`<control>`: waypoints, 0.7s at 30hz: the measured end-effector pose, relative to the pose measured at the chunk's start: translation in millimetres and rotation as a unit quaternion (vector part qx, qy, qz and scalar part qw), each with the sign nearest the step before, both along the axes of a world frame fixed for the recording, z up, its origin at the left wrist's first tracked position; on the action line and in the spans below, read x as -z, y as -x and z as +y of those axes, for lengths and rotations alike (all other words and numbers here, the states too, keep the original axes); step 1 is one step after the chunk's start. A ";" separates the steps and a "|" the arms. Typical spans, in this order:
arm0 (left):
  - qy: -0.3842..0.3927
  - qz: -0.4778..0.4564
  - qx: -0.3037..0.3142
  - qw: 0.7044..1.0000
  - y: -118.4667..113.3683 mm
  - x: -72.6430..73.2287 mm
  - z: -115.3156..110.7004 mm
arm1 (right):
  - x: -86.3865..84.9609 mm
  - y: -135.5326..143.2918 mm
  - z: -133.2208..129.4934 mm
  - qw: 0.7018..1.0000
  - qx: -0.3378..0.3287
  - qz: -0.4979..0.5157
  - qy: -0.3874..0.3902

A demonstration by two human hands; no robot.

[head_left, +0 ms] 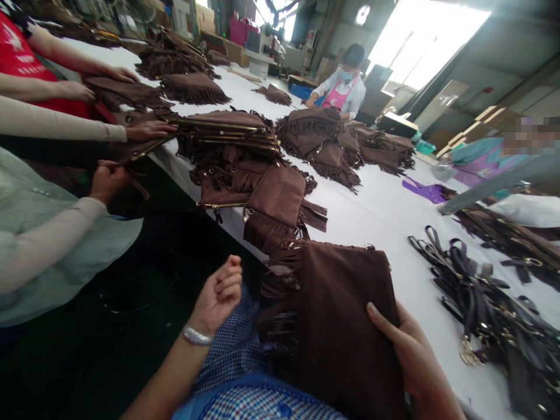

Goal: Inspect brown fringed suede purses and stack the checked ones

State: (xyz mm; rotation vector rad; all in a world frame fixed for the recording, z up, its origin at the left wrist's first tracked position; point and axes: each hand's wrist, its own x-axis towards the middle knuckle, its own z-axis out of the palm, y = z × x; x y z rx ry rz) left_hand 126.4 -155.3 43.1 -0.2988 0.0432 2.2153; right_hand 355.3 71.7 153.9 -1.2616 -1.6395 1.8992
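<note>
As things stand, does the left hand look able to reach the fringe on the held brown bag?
Probably yes: the left hand is loosely curled close beside the fringe, with nothing visible between them.

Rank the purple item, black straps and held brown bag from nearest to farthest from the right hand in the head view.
1. The brown bag: gripped by the right hand.
2. The black straps: on the table, to the hand's right.
3. The purple item: farther up the table.
</note>
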 end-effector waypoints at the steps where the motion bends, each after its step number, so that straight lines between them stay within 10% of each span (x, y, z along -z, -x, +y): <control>1: 0.022 0.015 -0.042 0.999 6.5 5.7 -6.1 | -1.1 -1.1 1.6 1.000 0.012 0.002 -0.002; 3: 0.114 0.067 -0.070 0.989 7.3 14.1 -9.2 | -3.0 -0.9 3.7 1.000 0.030 0.006 -0.007; 6: 0.217 0.214 0.049 0.951 -22.3 15.0 6.6 | -4.4 5.3 2.8 1.000 0.025 0.018 -0.005; 10: 0.106 0.345 0.179 0.915 -72.5 -1.7 40.3 | -5.4 14.6 -2.2 1.000 -0.004 0.022 -0.005; 21: 0.275 0.329 0.009 0.903 -76.8 -29.6 62.6 | -5.4 15.0 -6.6 0.999 0.028 0.001 -0.017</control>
